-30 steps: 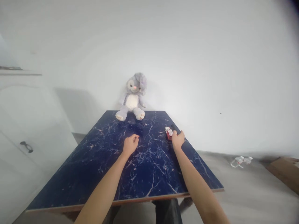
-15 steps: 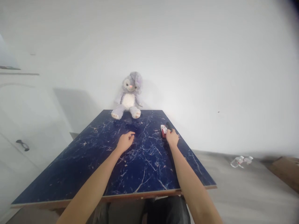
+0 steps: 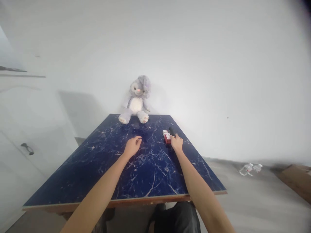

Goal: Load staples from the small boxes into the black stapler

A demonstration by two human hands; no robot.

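Over the middle of the blue table [image 3: 102, 174], my left hand [image 3: 133, 145] has loosely curled fingers, a gap by its thumb, and nothing seen in it. At the right side, my right hand [image 3: 177, 143] is closed at the near right end of a small red and white box [image 3: 167, 138]. A white printed piece shows just beyond this box; whether it is a second box I cannot tell. A black, rod-like object [image 3: 172, 131] sticks out past the fingers of this hand. Its near end is hidden, so whether the hand touches it is unclear.
A pale grey plush toy [image 3: 136, 105] sits at the table's far edge against the white wall [image 3: 194, 64]. Clear plastic bottles [image 3: 250, 168] lie on the floor at right, near a cardboard box [image 3: 295, 178]. A door handle [image 3: 27, 149] shows at left.
My right hand has shifted a little left, along with the red and white box and the black object. My left hand has hardly moved on the table. The view has turned slightly.
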